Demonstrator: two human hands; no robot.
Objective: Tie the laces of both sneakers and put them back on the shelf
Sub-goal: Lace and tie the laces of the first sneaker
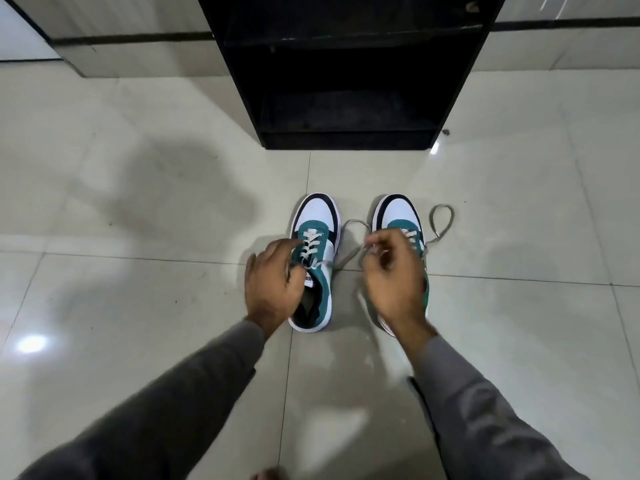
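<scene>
Two white, teal and black sneakers stand side by side on the floor, toes pointing at the shelf. My left hand (273, 282) rests on the left sneaker (317, 216) at its tongue, fingers closed on a lace end. My right hand (394, 275) hovers between the shoes and pinches the grey lace (349, 252) that runs across from the left sneaker. It covers most of the right sneaker (398, 211). The right sneaker's loose lace (440, 223) lies in a loop on the floor to its right.
A black open shelf (346, 138) stands on the pale tiled floor straight ahead of the shoes, its lower compartments dark. A low wall base runs behind it at the left and right. Grey sleeves cover both forearms.
</scene>
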